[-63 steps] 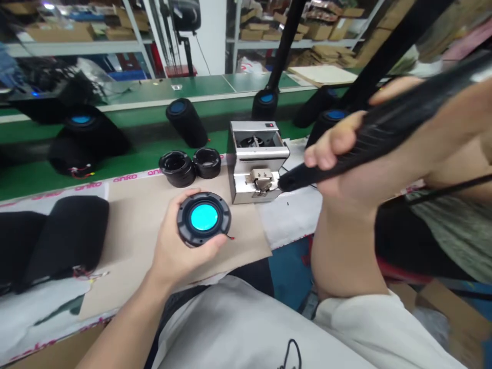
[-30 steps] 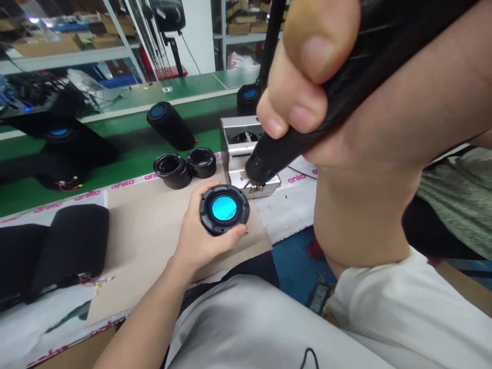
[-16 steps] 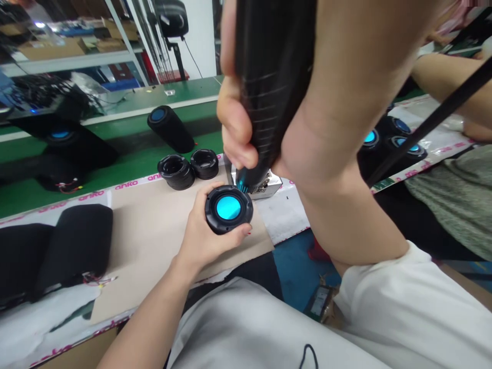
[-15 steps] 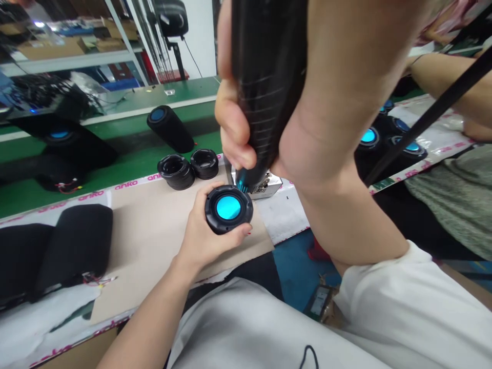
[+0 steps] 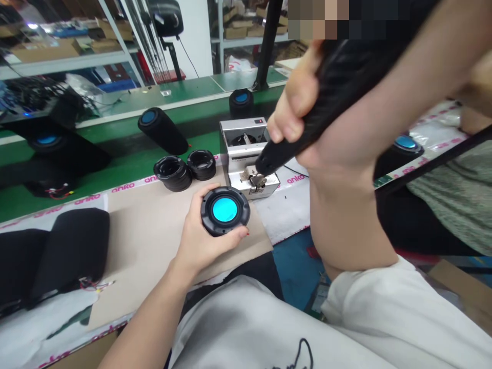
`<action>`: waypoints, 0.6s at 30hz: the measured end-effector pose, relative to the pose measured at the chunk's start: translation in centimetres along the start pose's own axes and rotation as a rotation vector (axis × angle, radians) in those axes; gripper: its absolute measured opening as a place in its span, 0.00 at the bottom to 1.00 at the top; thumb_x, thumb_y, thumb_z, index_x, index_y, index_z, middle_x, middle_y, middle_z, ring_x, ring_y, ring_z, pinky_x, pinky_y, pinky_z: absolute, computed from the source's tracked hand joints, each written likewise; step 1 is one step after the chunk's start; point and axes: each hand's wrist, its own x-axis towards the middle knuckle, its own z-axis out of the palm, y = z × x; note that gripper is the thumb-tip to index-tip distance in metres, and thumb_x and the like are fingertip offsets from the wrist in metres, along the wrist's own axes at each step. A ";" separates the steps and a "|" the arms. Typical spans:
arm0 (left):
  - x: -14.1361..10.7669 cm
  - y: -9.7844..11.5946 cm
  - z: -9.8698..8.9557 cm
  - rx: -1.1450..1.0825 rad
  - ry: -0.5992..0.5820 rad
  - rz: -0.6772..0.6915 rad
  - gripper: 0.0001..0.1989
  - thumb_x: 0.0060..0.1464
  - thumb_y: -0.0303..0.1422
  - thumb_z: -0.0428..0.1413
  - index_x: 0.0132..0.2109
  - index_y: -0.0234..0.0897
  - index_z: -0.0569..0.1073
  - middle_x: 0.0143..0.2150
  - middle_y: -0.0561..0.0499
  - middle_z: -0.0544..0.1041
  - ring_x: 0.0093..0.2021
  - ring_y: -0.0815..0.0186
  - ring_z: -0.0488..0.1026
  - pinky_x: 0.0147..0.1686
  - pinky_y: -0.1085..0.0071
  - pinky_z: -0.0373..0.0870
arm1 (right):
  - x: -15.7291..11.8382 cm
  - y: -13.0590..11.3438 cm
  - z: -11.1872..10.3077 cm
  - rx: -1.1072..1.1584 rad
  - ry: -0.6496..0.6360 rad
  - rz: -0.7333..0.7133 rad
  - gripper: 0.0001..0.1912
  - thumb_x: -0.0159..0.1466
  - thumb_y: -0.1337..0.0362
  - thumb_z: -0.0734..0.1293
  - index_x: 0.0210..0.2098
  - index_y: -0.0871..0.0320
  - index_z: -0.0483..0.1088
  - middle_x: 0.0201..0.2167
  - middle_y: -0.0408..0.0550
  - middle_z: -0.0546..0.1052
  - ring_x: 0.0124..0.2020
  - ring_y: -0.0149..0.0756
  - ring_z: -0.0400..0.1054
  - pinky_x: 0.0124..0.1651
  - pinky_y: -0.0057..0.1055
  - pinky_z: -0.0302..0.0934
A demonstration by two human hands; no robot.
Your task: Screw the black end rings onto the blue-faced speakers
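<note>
My left hand (image 5: 198,242) grips a round black speaker (image 5: 208,207) with a shiny blue centre, the fingers and thumb wrapped around its rim. It is held over the brown cardboard sheet, blue side up. High on the right, my right hand (image 5: 298,115) is closed around a black electric screwdriver (image 5: 326,102) that slants down to the left. Its tip is at the front of a silver metal screw feeder (image 5: 226,141); whether it touches a screw I cannot tell. Just left of the feeder stand two black ring-shaped parts (image 5: 175,179).
Black fabric-covered speaker bodies (image 5: 75,246) with loose wires lie at the left on the cardboard (image 5: 144,230). More cylindrical speakers (image 5: 163,130) stand on the green belt (image 5: 126,123). At the right, another person's arm and grey-green clothing (image 5: 457,195) are close by.
My right hand has lifted the screwdriver off the speaker's rim and swung it right, tip now at the screw feeder, which has come into view. My left hand keeps hold of the speaker.
</note>
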 end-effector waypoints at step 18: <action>0.1 -0.9 -0.1 -0.113 -0.019 0.040 0.46 0.42 0.47 0.78 0.63 0.40 0.69 0.59 0.42 0.81 0.59 0.50 0.81 0.59 0.58 0.77 | -0.5 6.4 0.0 0.295 0.071 -0.052 0.30 0.59 0.31 0.72 0.28 0.52 0.69 0.17 0.40 0.66 0.14 0.33 0.57 0.14 0.35 0.49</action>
